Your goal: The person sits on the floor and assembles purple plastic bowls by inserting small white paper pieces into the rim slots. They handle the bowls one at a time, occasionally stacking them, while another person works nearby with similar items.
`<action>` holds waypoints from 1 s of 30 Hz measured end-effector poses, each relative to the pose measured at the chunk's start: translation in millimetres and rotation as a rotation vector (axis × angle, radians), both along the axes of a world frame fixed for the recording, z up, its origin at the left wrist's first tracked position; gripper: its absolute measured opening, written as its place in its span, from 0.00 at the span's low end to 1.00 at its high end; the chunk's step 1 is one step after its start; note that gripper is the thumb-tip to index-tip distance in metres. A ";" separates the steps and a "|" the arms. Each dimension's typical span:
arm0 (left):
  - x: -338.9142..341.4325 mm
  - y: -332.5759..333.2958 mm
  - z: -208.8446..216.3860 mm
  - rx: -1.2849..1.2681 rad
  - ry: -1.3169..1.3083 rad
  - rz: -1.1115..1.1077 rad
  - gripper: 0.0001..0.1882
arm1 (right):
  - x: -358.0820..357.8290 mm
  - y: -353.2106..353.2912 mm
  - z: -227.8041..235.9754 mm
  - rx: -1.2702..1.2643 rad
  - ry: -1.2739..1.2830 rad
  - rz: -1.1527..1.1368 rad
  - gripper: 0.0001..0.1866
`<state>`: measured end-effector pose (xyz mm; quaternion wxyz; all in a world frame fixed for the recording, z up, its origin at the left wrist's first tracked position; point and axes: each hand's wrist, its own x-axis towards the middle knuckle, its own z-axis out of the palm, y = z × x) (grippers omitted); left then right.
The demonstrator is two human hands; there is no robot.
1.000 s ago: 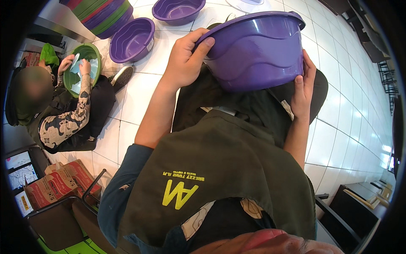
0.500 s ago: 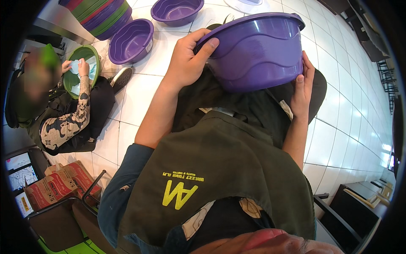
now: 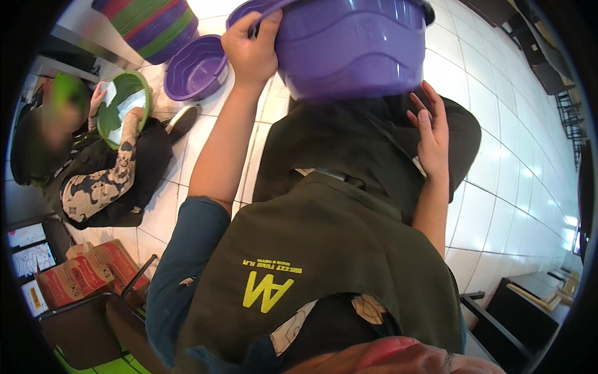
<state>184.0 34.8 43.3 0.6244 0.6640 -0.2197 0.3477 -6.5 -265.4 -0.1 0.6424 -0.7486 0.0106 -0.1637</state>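
Observation:
A purple plastic basin with wavy moulded sides is held up in front of me, above my knees. My left hand grips its rim at the left, thumb outside and fingers curled over the edge. Just below the basin's lower right corner is my right hand, its fingers apart and nothing in it. The basin's inside is hidden from this angle, and its lower edge is slightly blurred.
Another purple basin sits on the white tiled floor beside a stack of coloured basins. At the left a seated person holds a green basin with pale cloth-like pieces inside. Cardboard boxes lie behind.
The basin has moved up and a little left with my left hand. My right hand has let go of its side. The person at the left has lowered one hand into the green basin.

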 end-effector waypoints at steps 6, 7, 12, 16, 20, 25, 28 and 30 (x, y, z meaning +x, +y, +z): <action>80.8 62.4 8.5 0.188 -0.107 0.152 0.29 | -16.3 1.2 -4.6 0.108 0.040 0.047 0.29; 90.1 63.9 12.0 0.156 -0.215 0.153 0.30 | -21.1 -0.2 -7.2 0.096 0.061 0.044 0.29; 129.5 101.1 10.3 0.314 -0.321 0.306 0.22 | -36.7 -4.8 -16.1 0.050 0.147 0.098 0.28; 154.7 119.7 -7.2 0.274 -0.255 0.321 0.20 | -43.5 -4.3 -24.0 0.058 0.194 0.122 0.27; 171.3 132.0 -19.0 0.301 -0.228 0.393 0.20 | -42.2 -7.8 -22.9 0.062 0.201 0.132 0.26; 178.7 137.1 -22.2 0.262 -0.221 0.382 0.20 | -38.6 -7.7 -19.4 0.040 0.191 0.138 0.25; 177.6 138.7 -19.0 0.272 -0.245 0.389 0.21 | -39.3 -8.1 -21.0 0.038 0.195 0.145 0.24; 177.1 139.9 -17.1 0.280 -0.254 0.400 0.21 | -39.5 -9.3 -24.8 0.047 0.201 0.156 0.24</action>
